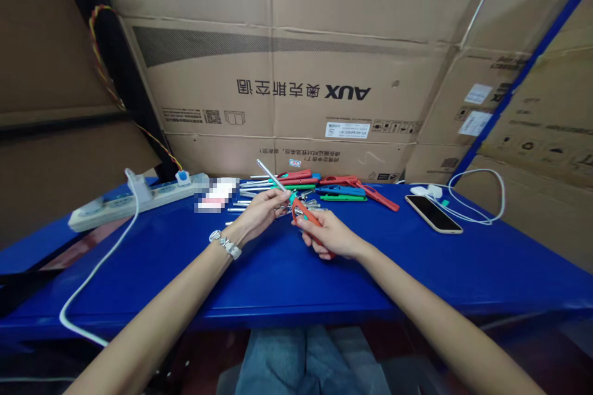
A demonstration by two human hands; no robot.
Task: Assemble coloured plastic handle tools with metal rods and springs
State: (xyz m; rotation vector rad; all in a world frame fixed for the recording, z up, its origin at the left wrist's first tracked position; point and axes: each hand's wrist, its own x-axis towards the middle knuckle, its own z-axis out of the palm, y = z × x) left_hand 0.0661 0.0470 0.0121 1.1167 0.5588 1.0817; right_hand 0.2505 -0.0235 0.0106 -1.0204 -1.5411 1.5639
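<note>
My left hand (263, 210), with a bracelet on its wrist, pinches a thin silver metal rod (270, 175) that slants up and to the left. My right hand (330, 236) grips an orange-red plastic handle (306, 217) whose teal end meets the lower end of the rod. Both hands are held just above the blue table (259, 284), near its middle. Behind them lies a pile of loose silver rods (245, 197) and several red, green and blue handles (340, 190).
A white power strip (130, 200) with a plugged charger and a white cable (88, 278) lies at the left. A phone (433, 213) and white charger cable (482, 210) lie at the right. Large cardboard boxes (296, 86) wall the back of the table.
</note>
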